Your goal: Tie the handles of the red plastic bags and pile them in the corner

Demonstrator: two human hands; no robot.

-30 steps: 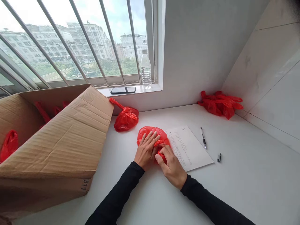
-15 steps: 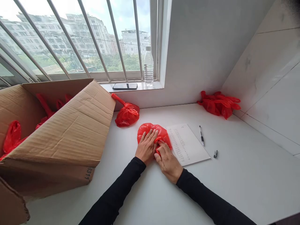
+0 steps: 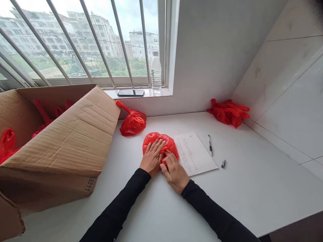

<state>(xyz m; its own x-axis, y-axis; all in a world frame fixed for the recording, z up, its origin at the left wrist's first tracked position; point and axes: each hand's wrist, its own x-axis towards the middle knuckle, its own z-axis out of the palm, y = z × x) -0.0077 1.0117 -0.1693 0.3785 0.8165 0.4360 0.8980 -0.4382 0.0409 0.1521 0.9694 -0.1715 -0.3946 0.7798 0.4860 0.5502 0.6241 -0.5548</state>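
A puffed red plastic bag [image 3: 149, 138] lies on the white table in front of me. My left hand [image 3: 152, 157] rests flat on top of it, fingers extended. At the bag's near right side my right hand [image 3: 174, 172] has its fingers curled round a bunched, twisted part of the plastic. Both hands are side by side, almost touching. What is inside the bag cannot be seen. Just right of it lies a sheet of paper [image 3: 198, 154] with handwritten columns.
An open cardboard box [image 3: 68, 134] holding red bags stands at left. A tied red bag [image 3: 133, 123] sits beside it. Right of the paper are a pen [image 3: 210, 145] and its cap [image 3: 223, 163]. Red bags [image 3: 229, 112] lie by the wall. The sill holds a phone [image 3: 131, 93] and bottle [image 3: 156, 74].
The whole view has shifted slightly, so things appear further left. Both hands keep the same place on the red bag.
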